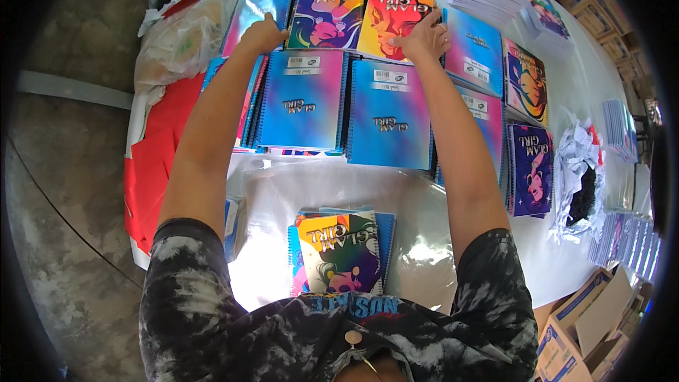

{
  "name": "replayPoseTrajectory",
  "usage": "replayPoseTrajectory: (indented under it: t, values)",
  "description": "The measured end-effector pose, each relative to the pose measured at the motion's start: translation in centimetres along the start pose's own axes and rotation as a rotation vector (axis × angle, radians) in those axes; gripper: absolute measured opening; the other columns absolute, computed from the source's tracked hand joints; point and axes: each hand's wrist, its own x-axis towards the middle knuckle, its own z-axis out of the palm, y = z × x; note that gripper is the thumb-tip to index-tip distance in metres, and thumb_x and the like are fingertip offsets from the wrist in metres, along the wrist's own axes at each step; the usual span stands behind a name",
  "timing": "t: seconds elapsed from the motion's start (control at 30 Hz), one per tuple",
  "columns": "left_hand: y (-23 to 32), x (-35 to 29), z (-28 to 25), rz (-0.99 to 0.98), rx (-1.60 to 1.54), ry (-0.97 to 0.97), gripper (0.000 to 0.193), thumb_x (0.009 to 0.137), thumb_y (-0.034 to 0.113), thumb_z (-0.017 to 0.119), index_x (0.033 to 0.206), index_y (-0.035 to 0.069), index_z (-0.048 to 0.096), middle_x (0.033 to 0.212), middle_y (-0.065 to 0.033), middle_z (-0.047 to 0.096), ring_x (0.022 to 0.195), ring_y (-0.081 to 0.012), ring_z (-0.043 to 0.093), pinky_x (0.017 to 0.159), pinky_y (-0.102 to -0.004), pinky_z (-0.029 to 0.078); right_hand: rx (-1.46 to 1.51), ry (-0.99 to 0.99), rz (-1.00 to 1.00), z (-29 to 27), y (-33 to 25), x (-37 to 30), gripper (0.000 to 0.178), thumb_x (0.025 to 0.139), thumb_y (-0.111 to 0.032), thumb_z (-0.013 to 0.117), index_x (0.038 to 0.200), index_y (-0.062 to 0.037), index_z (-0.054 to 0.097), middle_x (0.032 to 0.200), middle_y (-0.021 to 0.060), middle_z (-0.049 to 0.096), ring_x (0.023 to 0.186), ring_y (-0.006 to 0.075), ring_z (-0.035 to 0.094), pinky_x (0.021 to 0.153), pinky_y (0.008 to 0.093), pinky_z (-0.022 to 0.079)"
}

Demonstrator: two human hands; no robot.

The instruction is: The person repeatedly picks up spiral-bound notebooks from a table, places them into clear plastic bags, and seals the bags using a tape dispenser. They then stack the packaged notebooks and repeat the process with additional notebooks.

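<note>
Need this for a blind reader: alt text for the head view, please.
A person's left hand is at a blue notebook and the right hand at an orange one, in the far row of notebooks on a table. A nearer row shows blue-and-pink covers, and a small pile lies close to the person's shirt.

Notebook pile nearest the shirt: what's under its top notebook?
Under the top notebook, a blue edge shows right, a spiral-bound blue-pink edge left. Remaining covers and the count are hidden.

Notebook rows (304,113) on the table (548,258), behind a notebook pile (339,251)
</note>
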Motion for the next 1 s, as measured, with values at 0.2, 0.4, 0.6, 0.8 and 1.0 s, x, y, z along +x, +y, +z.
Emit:
replayPoseTrajectory:
  t: [0.2,0.4,0.6,0.8,1.0]
  values:
    - [0.6,-1.1,-1.3,0.029,-0.028,0.085,0.088,0.078,0.054,0.056,0.133,-0.009,0.027,0.110,-0.0322,0.055,0.103,-0.0419,0.055,0.087,-0.0456,0.045,0.030,0.299,-0.079,-0.8,1.6,1.3,0.069,0.068,-0.016,0.073,0.126,-0.0032,0.038,0.124,0.0205,0.044,0.118,0.0367,0.040,0.097,0.0466,0.032]
    - [-1.3,-0.7,-0.1,0.008,0.048,0.133,0.080,0.076,0.047,0.060,0.129,-0.006,0.033,0.107,-0.0264,0.059,0.099,-0.0381,0.059,0.084,-0.0447,0.047,0.931,0.542,-0.527,-6.3,2.2,-3.0,0.037,0.079,-0.010,0.066,0.109,0.0005,0.049,0.106,0.0148,0.055,0.094,0.0262,0.054,0.084,0.0352,0.042]
    - [-1.3,-9.6,-6.4,0.120,-0.263,0.878,0.029,0.081,0.023,0.048,0.093,0.001,0.063,0.090,-0.0207,0.064,0.082,-0.0357,0.060,0.074,-0.0407,0.046,1.574,0.496,-0.234,-17.8,10.5,-14.9,0.036,0.087,-0.010,0.057,0.121,-0.0047,0.046,0.116,0.0135,0.053,0.101,0.0271,0.056,0.089,0.0437,0.047]
    - [4.7,-37.4,-3.2,-0.158,-0.983,0.569,0.041,0.097,0.030,0.036,0.067,0.003,0.039,0.064,-0.0019,0.033,0.062,-0.0109,0.032,0.053,-0.0304,0.027,2.073,-0.050,-0.075,-18.1,16.4,-26.6,0.037,0.095,-0.017,0.042,0.128,-0.0001,0.040,0.121,0.0104,0.053,0.108,0.0229,0.054,0.094,0.0387,0.042]
    - [3.6,-52.7,8.5,-0.110,-0.420,0.134,0.019,0.083,0.022,0.062,0.083,0.003,0.057,0.070,-0.0142,0.055,0.067,-0.0310,0.057,0.059,-0.0371,0.045,1.597,-0.410,0.125,-11.6,11.1,-35.1,0.038,0.085,-0.010,0.059,0.120,-0.0026,0.048,0.109,0.0072,0.057,0.094,0.0143,0.056,0.083,0.0289,0.045]
